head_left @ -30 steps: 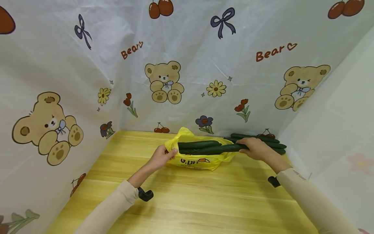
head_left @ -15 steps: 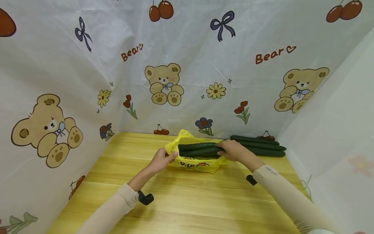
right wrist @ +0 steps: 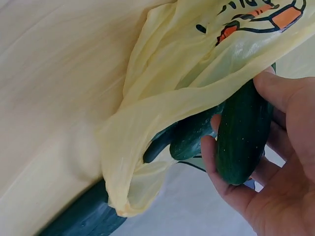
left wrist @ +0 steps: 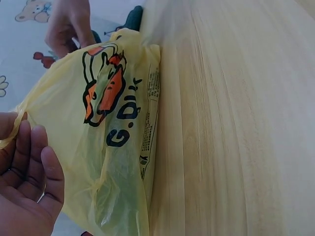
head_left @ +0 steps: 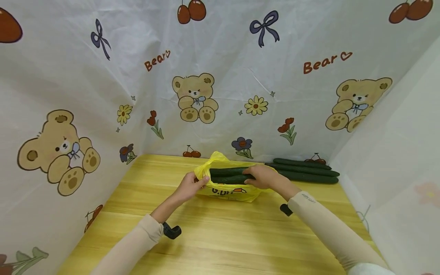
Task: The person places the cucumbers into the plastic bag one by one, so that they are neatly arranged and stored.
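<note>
A yellow plastic bag (head_left: pixel 225 194) with cartoon print lies on the table, its mouth held open. My left hand (head_left: pixel 190 186) pinches the bag's left rim between thumb and fingers, as the left wrist view also shows. My right hand (head_left: pixel 262 177) is at the bag's right end and grips the near end of a dark green cucumber (right wrist: pixel 243 132), most of which is inside the bag. Other cucumbers (right wrist: pixel 194 132) lie in the bag beneath and beside it. The bag's plastic hides their far ends.
Several more cucumbers (head_left: pixel 307 170) lie side by side on the wooden table (head_left: pixel 220 236), right of the bag by the back wall. A white cloth (head_left: pixel 220 49) printed with bears hangs behind and at the left. A white wall (head_left: pixel 405 152) stands at the right.
My right hand has moved left with the cucumber, sliding it lengthwise into the bag. My left hand keeps its hold on the rim. The cucumbers at the right are more exposed.
</note>
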`<state>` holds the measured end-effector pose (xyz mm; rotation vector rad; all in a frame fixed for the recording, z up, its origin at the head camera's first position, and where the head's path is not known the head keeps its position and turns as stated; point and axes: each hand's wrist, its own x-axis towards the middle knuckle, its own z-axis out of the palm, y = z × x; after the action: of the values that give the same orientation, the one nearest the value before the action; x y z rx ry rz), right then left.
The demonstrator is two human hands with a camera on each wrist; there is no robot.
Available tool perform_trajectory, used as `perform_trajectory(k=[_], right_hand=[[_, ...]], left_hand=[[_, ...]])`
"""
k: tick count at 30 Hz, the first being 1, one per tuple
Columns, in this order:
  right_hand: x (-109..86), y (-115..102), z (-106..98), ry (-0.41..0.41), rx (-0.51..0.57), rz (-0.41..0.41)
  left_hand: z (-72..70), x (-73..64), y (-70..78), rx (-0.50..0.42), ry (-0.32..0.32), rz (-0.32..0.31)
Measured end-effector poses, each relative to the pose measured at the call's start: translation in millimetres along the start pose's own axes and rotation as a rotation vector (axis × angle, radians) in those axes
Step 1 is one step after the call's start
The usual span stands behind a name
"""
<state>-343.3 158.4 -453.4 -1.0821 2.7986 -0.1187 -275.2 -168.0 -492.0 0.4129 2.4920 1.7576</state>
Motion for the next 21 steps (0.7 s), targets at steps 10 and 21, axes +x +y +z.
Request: perform_trajectory(k=[10,21], right_hand=[[-9.0,6,2,0.057,0.101,-0.003],[8.4,2,6,0.028,-0.012,0.054]], left_hand=[[1.8,1.6,-5.5,-0.014,-0.015,-0.010],[4.4,3.1,-2.3,-0.016,-0.009,0.013]])
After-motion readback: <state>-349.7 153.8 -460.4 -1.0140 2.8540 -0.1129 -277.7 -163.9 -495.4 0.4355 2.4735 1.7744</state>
